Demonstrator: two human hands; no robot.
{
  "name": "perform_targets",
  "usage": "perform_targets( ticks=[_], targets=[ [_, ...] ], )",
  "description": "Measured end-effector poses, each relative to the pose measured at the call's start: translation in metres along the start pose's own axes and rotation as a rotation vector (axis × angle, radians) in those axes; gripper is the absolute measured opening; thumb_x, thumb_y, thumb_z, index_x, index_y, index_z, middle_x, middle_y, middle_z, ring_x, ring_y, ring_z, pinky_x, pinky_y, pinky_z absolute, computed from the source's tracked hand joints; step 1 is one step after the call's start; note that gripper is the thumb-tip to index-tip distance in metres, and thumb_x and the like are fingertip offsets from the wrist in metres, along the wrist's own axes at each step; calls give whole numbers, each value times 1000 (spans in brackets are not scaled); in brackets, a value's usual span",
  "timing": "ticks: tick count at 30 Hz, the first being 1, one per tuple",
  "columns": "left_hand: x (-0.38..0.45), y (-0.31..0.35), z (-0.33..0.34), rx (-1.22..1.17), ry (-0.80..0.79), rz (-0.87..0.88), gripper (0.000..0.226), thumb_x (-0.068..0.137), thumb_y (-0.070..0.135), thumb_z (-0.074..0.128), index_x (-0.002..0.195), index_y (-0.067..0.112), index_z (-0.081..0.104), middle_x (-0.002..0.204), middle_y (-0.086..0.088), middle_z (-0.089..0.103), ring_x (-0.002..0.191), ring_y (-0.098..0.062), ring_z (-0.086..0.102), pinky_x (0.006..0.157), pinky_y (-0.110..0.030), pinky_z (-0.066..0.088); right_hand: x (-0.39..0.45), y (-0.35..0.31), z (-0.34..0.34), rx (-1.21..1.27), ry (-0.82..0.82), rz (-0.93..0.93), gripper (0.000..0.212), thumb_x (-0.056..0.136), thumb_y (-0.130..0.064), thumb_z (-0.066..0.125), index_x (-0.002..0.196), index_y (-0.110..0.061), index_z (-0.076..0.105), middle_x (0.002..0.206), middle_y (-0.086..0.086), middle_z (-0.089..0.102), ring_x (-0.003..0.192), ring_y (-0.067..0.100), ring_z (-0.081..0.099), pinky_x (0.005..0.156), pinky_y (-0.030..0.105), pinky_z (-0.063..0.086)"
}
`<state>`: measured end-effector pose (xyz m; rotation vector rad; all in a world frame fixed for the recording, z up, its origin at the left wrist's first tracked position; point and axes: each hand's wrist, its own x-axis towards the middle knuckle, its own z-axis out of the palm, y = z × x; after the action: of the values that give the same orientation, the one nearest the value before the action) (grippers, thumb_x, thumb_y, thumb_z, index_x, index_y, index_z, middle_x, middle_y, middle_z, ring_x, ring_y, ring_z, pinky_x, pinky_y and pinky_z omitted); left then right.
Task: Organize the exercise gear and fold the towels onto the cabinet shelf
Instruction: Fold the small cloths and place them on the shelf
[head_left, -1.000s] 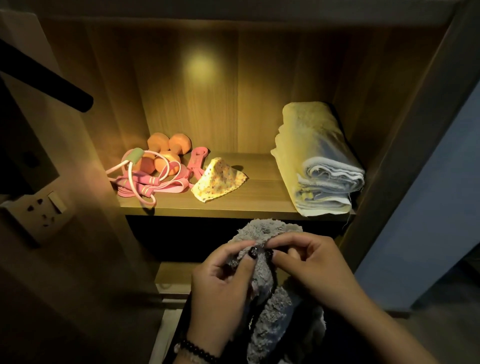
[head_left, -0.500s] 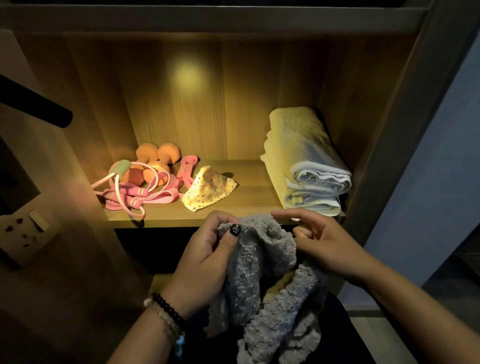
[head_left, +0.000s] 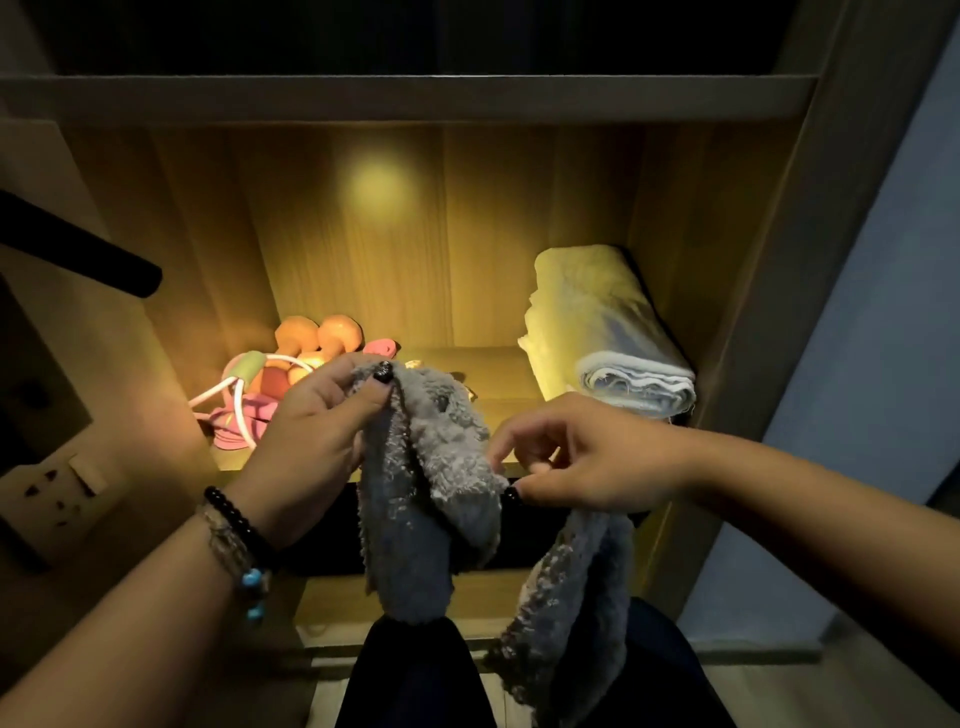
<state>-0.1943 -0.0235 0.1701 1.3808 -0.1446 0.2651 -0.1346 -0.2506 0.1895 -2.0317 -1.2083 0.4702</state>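
A fluffy grey towel (head_left: 431, 483) hangs in front of the lit cabinet shelf (head_left: 498, 358). My left hand (head_left: 317, 436) pinches its top corner between thumb and fingers. My right hand (head_left: 582, 457) pinches the towel's edge lower and to the right, and a second length of it droops below that hand. On the shelf's right side lies a folded pale towel (head_left: 608, 332). At the shelf's left sit orange dumbbells (head_left: 322, 338), a pink resistance band (head_left: 244, 421) and a jump rope (head_left: 244, 374). The towel and my left hand hide the small yellow cloth.
The cabinet's right side panel (head_left: 748, 312) and a shelf board above (head_left: 415, 98) frame the compartment. A wall socket (head_left: 57, 483) and a dark bar (head_left: 78, 249) are at the left. A lower shelf (head_left: 332, 608) sits beneath.
Both hands have lifted the grey towel higher in front of the shelf and drawn apart, the left up and left, the right out to the right, spreading the cloth between them.
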Motion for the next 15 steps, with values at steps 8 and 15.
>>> perform_targets(
  ticks=[8,15],
  targets=[
    [0,3,-32,353,57,39,19,95,1,47,94,10,65,79,6,72,76,-5,66,68,-16,53,27,-34,-8,-216,-177,164,20,88,-20,67,86,-4,55,79,2,65,67,7,56,62,19,44],
    [4,-4,-53,546,148,44,15,84,2,67,84,16,73,74,12,74,71,3,66,65,-9,50,45,-45,-26,-761,61,106,10,82,-19,70,79,-13,63,71,-9,56,66,6,51,56,23,40]
  ],
)
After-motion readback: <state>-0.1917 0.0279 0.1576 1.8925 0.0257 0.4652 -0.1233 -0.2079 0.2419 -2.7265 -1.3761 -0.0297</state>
